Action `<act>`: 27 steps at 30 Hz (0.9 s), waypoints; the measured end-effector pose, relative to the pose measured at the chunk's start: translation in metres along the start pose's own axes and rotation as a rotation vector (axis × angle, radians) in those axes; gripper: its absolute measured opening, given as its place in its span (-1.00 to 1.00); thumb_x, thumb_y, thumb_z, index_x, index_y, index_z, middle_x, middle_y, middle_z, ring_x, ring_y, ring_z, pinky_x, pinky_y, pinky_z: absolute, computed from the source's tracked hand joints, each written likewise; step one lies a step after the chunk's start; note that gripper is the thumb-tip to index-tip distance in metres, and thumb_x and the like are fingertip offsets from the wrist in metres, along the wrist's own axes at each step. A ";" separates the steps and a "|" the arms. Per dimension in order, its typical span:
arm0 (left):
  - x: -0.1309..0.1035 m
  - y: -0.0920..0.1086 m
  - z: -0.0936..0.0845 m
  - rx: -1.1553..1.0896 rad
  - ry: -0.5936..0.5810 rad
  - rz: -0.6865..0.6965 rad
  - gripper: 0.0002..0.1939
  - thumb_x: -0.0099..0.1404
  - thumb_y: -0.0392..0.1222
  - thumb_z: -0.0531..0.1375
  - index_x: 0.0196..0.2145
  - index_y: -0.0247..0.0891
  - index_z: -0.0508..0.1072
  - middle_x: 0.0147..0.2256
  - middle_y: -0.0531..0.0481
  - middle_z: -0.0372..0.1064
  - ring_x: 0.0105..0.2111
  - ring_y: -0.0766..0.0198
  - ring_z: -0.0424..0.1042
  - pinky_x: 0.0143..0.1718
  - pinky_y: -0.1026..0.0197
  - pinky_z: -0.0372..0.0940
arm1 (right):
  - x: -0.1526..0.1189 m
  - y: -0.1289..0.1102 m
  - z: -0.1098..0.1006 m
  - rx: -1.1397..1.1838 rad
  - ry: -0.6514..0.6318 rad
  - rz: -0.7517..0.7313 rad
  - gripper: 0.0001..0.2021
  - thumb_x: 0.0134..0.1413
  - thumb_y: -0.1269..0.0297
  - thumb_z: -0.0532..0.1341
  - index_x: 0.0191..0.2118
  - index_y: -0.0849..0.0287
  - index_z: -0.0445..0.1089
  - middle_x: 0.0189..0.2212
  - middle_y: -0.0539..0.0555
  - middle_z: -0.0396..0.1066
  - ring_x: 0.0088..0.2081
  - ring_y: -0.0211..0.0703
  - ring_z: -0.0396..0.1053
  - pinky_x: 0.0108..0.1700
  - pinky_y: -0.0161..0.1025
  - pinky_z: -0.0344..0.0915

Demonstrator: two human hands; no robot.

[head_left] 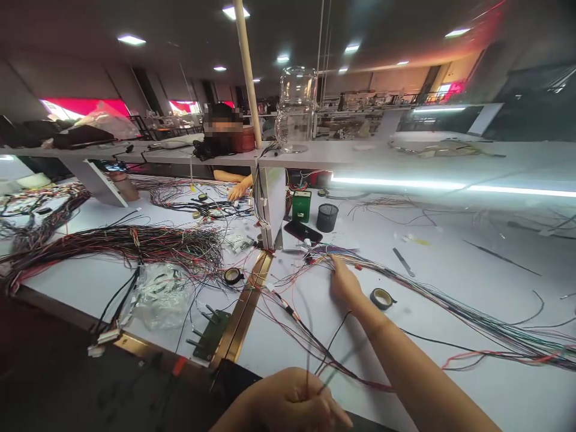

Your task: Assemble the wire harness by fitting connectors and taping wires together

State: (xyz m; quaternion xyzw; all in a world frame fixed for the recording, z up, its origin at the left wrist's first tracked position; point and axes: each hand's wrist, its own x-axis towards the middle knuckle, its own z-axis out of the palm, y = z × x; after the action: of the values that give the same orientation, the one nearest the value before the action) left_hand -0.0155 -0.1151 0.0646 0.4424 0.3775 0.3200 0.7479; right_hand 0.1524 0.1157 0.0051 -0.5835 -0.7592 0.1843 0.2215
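At the bottom centre, near the table's front edge, my left hand point(299, 399) has its fingers closed round a thin dark wire point(308, 342) that rises from the fist. My right hand point(344, 281) reaches forward over the white table, its fingertips at the near side of a long bundle of coloured wires point(405, 282); its fingers are mostly hidden, so their hold cannot be made out. A roll of black tape point(382, 298) lies just right of the right wrist. Between my hands, a black and red wire harness point(310, 333) with white connectors runs across the table.
A brass-coloured strip point(245, 306) divides the tables. Left of it are a green plate with metal pins point(211, 333), a plastic bag point(162, 297) and a thick wire bundle point(117, 243). A green box point(301, 206) and mesh cup point(327, 217) stand behind. Across, another person's hand point(238, 191) touches wires.
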 end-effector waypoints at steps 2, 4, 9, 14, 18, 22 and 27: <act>-0.005 -0.003 -0.003 -0.123 0.124 0.172 -0.48 0.16 0.25 0.19 -0.22 -0.27 0.57 -0.61 0.02 0.30 -0.63 0.38 0.18 -0.57 0.31 0.06 | -0.001 0.001 -0.004 0.016 0.015 0.011 -0.42 0.17 0.42 -0.02 0.31 0.31 -0.04 0.20 0.36 0.14 0.14 0.13 0.23 0.08 0.04 0.21; -0.004 -0.004 -0.008 -0.251 0.378 0.410 -0.49 0.20 0.24 0.15 -0.17 -0.25 0.53 -0.65 0.11 0.16 -0.63 0.40 0.13 -0.54 0.30 0.07 | -0.021 -0.001 -0.009 0.041 0.012 -0.013 -0.39 0.17 0.33 0.04 0.33 0.24 -0.08 0.25 0.31 0.07 0.13 0.08 0.26 0.06 0.00 0.26; 0.011 -0.003 -0.021 -0.421 0.705 0.595 -0.54 0.24 0.19 0.15 -0.13 -0.24 0.45 -0.64 0.22 -0.10 -0.65 0.46 -0.07 -0.56 0.32 -0.04 | -0.126 -0.005 -0.019 -0.033 0.053 -0.402 -0.43 0.19 0.13 0.12 0.29 -0.05 0.02 0.38 0.09 -0.32 0.30 0.12 -0.04 0.19 0.09 0.12; 0.024 0.003 -0.015 -0.464 0.767 0.622 -0.46 0.20 0.25 0.15 -0.08 -0.25 0.38 -0.64 0.23 -0.07 -0.66 0.48 -0.16 -0.60 0.33 -0.18 | -0.192 0.009 -0.007 -0.276 -0.128 -0.736 -0.38 0.19 0.12 0.14 0.33 -0.09 -0.04 0.31 0.07 -0.01 0.24 0.07 0.10 0.21 0.08 0.12; 0.021 0.027 -0.024 -0.516 0.744 0.651 -0.51 0.26 0.18 0.15 0.00 -0.21 0.34 -0.63 0.20 0.06 -0.69 0.47 -0.09 -0.63 0.32 -0.12 | -0.183 0.041 -0.003 -0.295 -0.152 -0.870 -0.37 0.17 0.37 0.06 0.33 -0.12 -0.06 0.25 -0.02 0.12 0.19 -0.04 0.21 0.10 -0.07 0.31; 0.004 0.048 -0.040 -0.583 0.739 0.706 -0.61 0.29 0.08 0.15 -0.05 -0.21 0.38 -0.62 0.20 0.11 -0.68 0.44 0.07 -0.51 0.25 0.14 | -0.162 0.063 -0.016 -0.258 -0.014 -0.909 -0.45 0.14 0.31 0.10 0.26 -0.16 0.13 0.20 -0.03 0.21 0.11 0.03 0.31 -0.01 -0.11 0.39; -0.006 0.040 -0.035 -0.564 0.782 0.648 -0.64 0.27 0.08 0.18 -0.10 -0.22 0.41 -0.64 0.20 0.12 -0.68 0.45 0.07 -0.48 0.25 0.18 | -0.149 0.045 -0.018 -0.234 0.088 -0.689 -0.42 0.11 0.09 0.20 0.24 0.00 0.16 0.19 0.17 0.22 0.11 0.14 0.29 0.08 0.06 0.25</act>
State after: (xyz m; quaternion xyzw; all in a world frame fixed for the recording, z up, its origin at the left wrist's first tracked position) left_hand -0.0539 -0.0891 0.0909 0.1680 0.3711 0.7604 0.5058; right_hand 0.2317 -0.0167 -0.0226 -0.3221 -0.9170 -0.0144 0.2349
